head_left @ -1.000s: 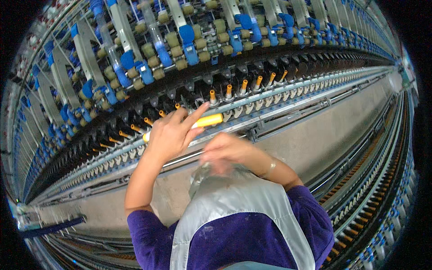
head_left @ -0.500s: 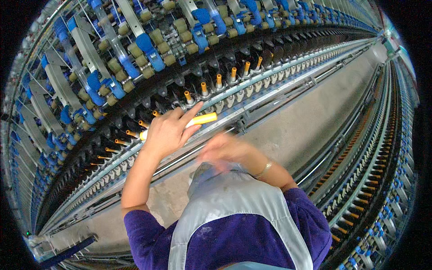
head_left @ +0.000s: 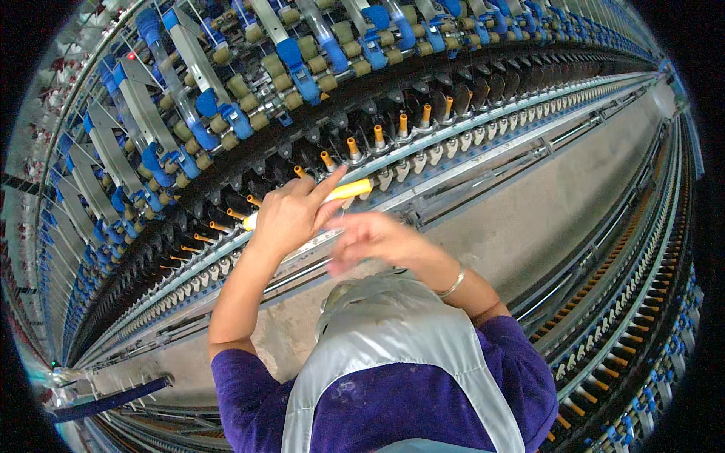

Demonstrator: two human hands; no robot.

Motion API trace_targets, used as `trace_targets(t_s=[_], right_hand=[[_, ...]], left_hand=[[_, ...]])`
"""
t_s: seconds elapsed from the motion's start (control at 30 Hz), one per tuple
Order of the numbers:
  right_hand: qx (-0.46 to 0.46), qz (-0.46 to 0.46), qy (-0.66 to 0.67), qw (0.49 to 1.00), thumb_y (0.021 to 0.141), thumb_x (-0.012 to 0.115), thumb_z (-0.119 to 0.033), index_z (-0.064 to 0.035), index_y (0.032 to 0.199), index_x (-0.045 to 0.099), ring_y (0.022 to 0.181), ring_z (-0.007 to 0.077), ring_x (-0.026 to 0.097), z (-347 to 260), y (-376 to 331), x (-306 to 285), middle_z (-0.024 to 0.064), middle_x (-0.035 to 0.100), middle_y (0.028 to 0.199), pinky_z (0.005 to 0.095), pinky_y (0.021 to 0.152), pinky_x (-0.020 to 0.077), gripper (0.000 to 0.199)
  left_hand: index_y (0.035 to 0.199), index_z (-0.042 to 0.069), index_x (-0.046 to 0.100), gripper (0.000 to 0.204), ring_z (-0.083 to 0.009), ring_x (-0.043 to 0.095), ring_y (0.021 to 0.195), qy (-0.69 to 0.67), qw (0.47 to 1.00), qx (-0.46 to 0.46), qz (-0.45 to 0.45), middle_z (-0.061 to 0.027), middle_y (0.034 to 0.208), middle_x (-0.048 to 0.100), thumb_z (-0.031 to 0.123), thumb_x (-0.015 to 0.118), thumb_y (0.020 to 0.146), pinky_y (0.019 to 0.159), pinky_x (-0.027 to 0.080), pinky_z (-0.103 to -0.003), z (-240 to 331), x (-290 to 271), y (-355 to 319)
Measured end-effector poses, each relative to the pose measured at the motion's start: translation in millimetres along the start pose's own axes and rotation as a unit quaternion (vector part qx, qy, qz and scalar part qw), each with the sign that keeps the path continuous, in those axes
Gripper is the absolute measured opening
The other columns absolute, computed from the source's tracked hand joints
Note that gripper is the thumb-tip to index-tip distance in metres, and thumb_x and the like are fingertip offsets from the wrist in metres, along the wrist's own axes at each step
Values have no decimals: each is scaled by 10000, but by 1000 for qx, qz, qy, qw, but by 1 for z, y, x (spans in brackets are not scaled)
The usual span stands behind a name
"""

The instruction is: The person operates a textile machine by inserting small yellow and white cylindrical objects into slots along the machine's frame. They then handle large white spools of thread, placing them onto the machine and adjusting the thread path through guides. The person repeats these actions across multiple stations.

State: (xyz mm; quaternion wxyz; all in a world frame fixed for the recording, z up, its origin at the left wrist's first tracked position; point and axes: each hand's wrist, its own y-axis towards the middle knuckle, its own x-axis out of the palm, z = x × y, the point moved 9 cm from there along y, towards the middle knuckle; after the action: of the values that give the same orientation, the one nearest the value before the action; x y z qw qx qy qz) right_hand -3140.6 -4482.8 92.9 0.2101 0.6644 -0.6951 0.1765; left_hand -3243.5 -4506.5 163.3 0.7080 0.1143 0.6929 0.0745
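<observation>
My left hand (head_left: 285, 217) is closed around a yellow bobbin (head_left: 353, 189) whose middle carries white yarn. One end of the bobbin sticks out past the fingers on the right, the other shows at the left of the hand. The index finger points up toward the orange spindle tips (head_left: 353, 148) on the spinning frame. Just below and right of the bobbin is my right hand (head_left: 379, 240), its fingers smeared by motion and apart from the bobbin. Whether those fingers hold anything cannot be made out.
A pale blue rail (head_left: 445, 132) runs along the spindle row. Above it are rollers and grey arms with blue fittings (head_left: 302, 79). Behind a grey floor aisle (head_left: 513, 219) stands a second machine with orange spindles (head_left: 604, 370). My pale apron (head_left: 393, 325) is close below my hands.
The machine has shifted slightly in view. My left hand still holds the bobbin, now a little further right. My right hand has risen slightly toward it.
</observation>
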Motion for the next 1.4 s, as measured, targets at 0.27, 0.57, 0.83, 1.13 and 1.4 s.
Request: trace_targets(t_s=[0.27, 0.57, 0.83, 1.13, 1.4], right_hand=[[-318, 91, -519, 788, 853, 634, -108, -1, 814, 659, 966, 244, 573, -101, -14, -17, 130, 589, 1045, 372, 880, 445, 116], [42, 66, -299, 951, 936, 603, -221, -62, 1058, 610, 709, 126, 539, 35, 11, -51, 26, 596, 834, 254, 638, 431, 201], [-254, 17, -410, 876, 792, 711, -157, -45, 796, 717, 896, 229, 641, -5, 9, -60, 62, 706, 896, 485, 1032, 353, 112], [63, 144, -222, 962, 908, 591, -138, -55, 1149, 635, 934, 199, 646, 156, -99, -313, 94, 660, 1089, 395, 894, 503, 258], [31, 300, -680, 669, 877, 617, -248, -40, 885, 714, 650, 259, 638, 102, -54, -293, 121, 683, 764, 328, 551, 496, 230]], left_hand=[[1296, 127, 556, 630, -335, 626, 711, -69, 994, -50, -64, -158, 787, 628, 517, 637, 807, 640, 504, -424, -3, 51, -39], [1164, 5, 589, 357, -126, 617, 661, -814, 459, -352, 52, -53, 794, 646, 76, 708, 835, 619, 516, -263, -26, 131, -82], [1015, 39, 622, 249, -98, 588, 640, -765, 434, -451, 152, -26, 758, 634, 60, 743, 799, 571, 476, -225, -28, 177, -78], [1026, 44, 642, 314, -51, 559, 686, -630, 629, -436, 130, 16, 750, 614, 9, 776, 745, 631, 456, -206, -19, 185, -30], [1054, 48, 651, 349, -55, 562, 714, -537, 724, -417, 117, 4, 776, 639, 16, 779, 732, 663, 466, -216, -37, 184, -39]])
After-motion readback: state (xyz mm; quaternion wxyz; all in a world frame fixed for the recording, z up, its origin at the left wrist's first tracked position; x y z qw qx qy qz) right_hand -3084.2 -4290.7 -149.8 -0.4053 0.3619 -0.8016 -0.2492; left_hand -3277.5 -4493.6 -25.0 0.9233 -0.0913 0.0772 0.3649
